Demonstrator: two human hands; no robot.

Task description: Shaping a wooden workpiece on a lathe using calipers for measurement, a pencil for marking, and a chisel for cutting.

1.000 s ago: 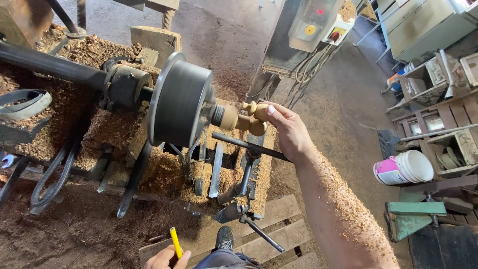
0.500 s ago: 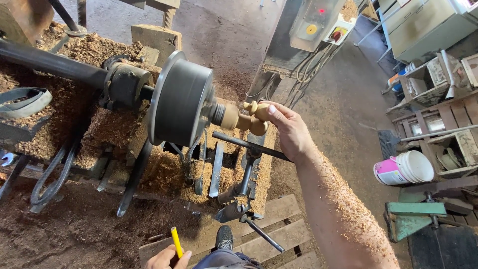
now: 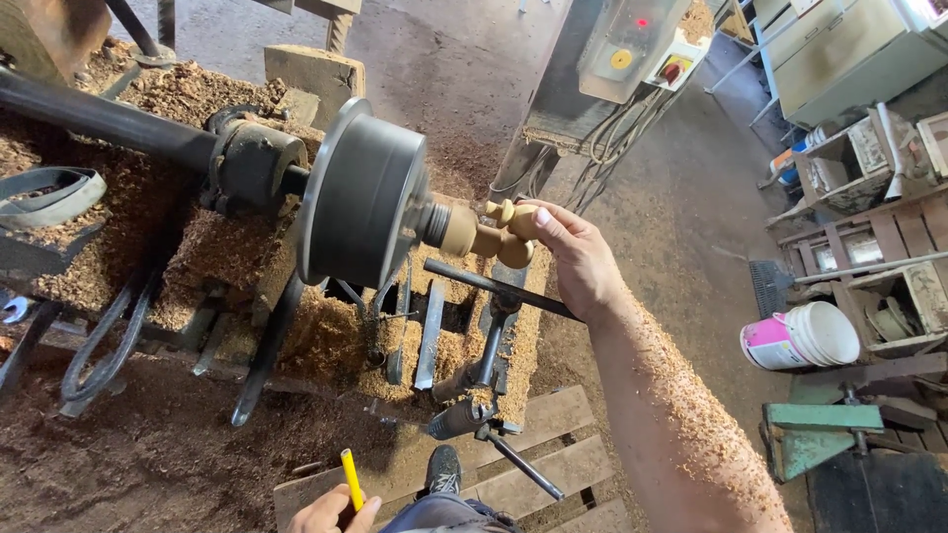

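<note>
R hand (image 3: 571,259) is on the turned wood piece (image 3: 492,235) that sticks out of the lathe's chuck (image 3: 363,200); fingertips wrapped round its outer knob end, grip closed on the wood w/ thumb on the near side. L hand (image 3: 331,511) sits low at the near edge of view, grip pinched on a yellow pencil (image 3: 351,479) standing roughly upright.

Step in hand, as I judge it: checking or feeling the turned piece while it's mounted, not cutting — no chisel in either hand. Can't tell whether the spindle is turning. The next move probably calls for the pencil to come up to the wood, so L hand needs to travel far and right to the piece w/o brushing the chuck, and R fingers need to clear the spot to be marked.

Piece location: right of the dark chuck, above the black tool rest bar (image 3: 499,289), over the shavings-covered lathe bed (image 3: 326,336). Long axis runs left-right, in line w/ the black shaft (image 3: 99,120); base end in the chuck at left, small knobbed tip pointing right and a bit far, toward the R hand. A pink-and-white bucket (image 3: 800,338) lies on the floor well apart at right.
</note>
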